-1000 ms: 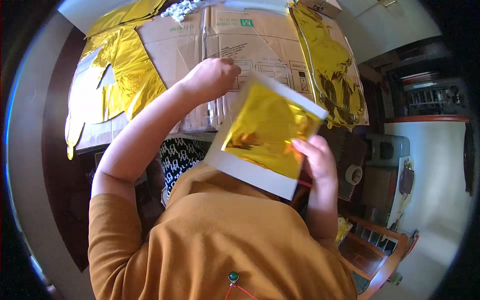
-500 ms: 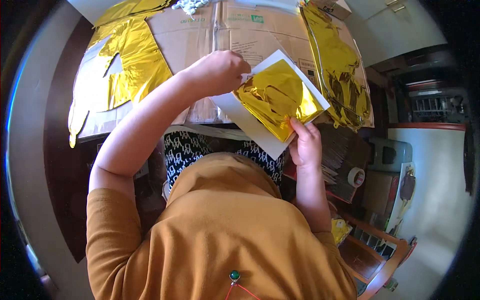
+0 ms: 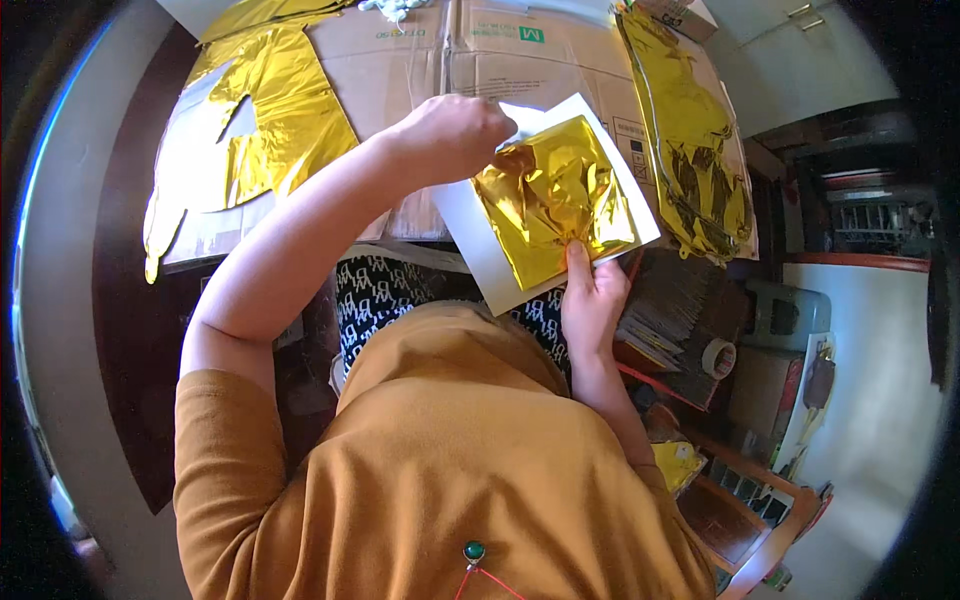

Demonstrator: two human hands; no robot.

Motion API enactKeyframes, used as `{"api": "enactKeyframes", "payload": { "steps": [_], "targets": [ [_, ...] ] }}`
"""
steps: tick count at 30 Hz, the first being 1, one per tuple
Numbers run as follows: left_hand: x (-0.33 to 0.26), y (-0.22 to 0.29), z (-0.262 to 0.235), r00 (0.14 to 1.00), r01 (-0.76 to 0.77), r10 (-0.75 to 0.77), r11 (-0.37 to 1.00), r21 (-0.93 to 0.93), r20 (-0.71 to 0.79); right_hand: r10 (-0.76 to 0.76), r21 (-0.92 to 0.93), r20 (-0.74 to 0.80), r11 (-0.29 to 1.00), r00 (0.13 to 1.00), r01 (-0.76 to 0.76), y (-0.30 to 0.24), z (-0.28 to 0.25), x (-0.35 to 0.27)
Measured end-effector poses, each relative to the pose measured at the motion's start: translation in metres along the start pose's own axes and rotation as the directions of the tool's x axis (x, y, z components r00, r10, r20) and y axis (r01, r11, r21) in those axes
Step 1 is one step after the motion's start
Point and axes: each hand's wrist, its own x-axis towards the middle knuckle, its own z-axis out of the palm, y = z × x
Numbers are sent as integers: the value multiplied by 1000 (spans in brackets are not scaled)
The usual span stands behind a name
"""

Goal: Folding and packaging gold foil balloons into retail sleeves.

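Note:
My right hand grips the lower edge of a white card, thumb pressed on the folded gold foil sheet that lies on it. The foil is shiny and creased, in a rough square, with gathers running out from the thumb. My left hand is closed at the card's upper left, beside the foil's corner. Something white shows past its fingers, and what they pinch is hidden. The card is held tilted over the near edge of a cardboard-covered table.
Flat gold foil shapes lie on the table: a large one with a hole at left, a long one at right. A white bundle sits at the far edge. Below right are a tape roll and a wooden chair.
My right hand has shifted left and slid its thumb further onto the foil. The foil looks flatter and squarer on the card. My left hand has moved slightly right and stays closed.

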Motion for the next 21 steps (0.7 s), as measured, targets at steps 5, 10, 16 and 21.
{"api": "enactKeyframes", "payload": {
  "steps": [5, 10, 16, 21],
  "targets": [
    [5, -3, -12, 999, 6, -16, 965, -261, -36, 242, 495, -83, 852, 967, -171, -9, 14, 6],
    [1, -19, -2, 992, -4, 7, 1000, 23, -129, 57, 254, -97, 967, 994, -31, -6, 9, 0],
    [4, -15, -13, 997, -11, 3, 994, -109, -73, 59, 106, -37, 993, 998, -55, -3, 4, 3],
    [5, -5, -14, 979, -106, 78, 984, -144, -188, 291, 587, -95, 789, 952, -183, -10, 29, 9]
  ]
}}
